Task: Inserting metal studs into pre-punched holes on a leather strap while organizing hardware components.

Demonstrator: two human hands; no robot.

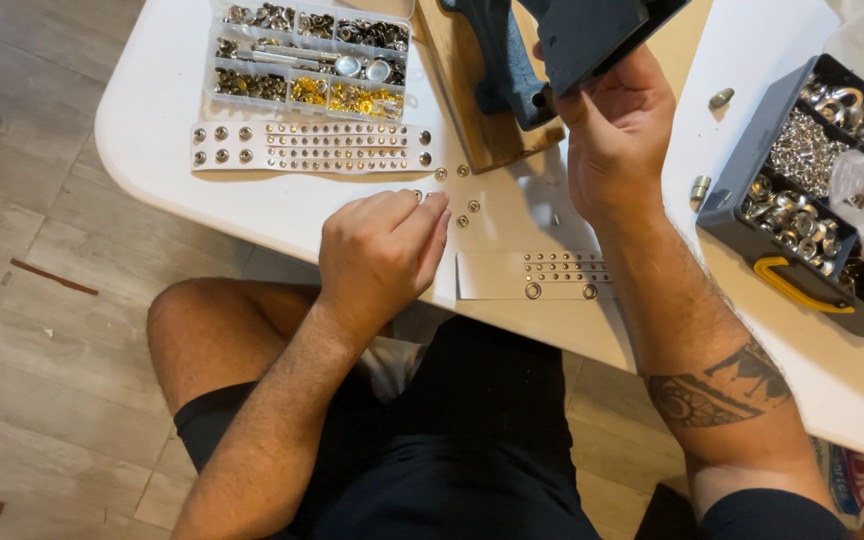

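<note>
My left hand (382, 250) rests near the table (152, 120) edge, fingers pinched together on a small metal snap (418, 195); loose snaps (467, 205) lie just to its right. My right hand (617, 130) is farther off, clamped on a dark flat piece (592, 35) under the blue press (502, 70). A studded white strip (542, 275) lies near, between my hands. A clear parts box (312, 60) sits far left, a dark tray (812, 190) right.

At the top of the frame the dark press (552, 50) is cut off, and the left hand (382, 250) hides whatever its fingertips pinch.
</note>
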